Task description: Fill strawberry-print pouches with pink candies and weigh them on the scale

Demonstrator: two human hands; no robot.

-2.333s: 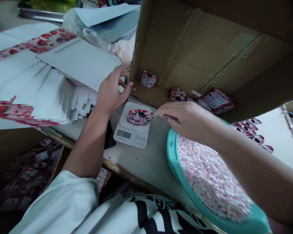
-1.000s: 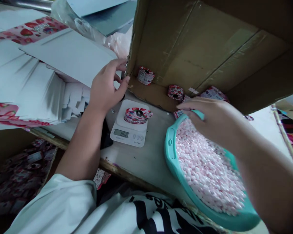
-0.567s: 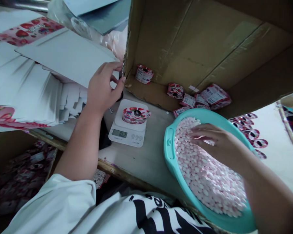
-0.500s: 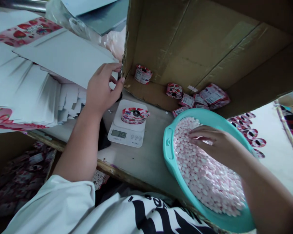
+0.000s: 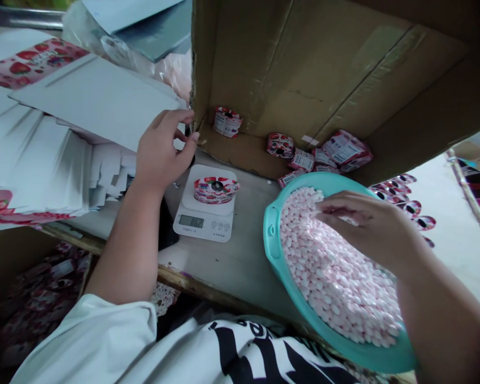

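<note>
Reaching over the turquoise plastic basin (image 5: 270, 231), the right hand (image 5: 356, 218) has its fingertips at the small pale pink candies (image 5: 332, 282) heaped inside. Its fingers lie pressed together with the thumb close beneath them; whether a candy is pinched between the tips, I cannot tell.

Take the white digital scale (image 5: 188, 232) as the centre of a clock. The basin sits at 4 o'clock, apart from the scale, and the strawberry-printed pack (image 5: 216, 194) rests on the weighing plate, the dark hole in its top facing up. The display shows the digits 862; a decimal point is too small to be sure of.

At 11 o'clock the left hand (image 5: 160, 152) is by the near-left edge of the cardboard carton (image 5: 304, 80), thumb and forefinger curved with a gap between them. Whether the tips touch the cardboard is unclear.

The carton stands at 1 o'clock, its open side facing the person, with several strawberry packs (image 5: 280, 145) inside along its bottom. White sheets (image 5: 60, 165) are piled at 10 o'clock. Further packs (image 5: 412, 208) lie on the table at 3 o'clock, and more fill a shadowed box (image 5: 8, 250) at 8 o'clock.
</note>
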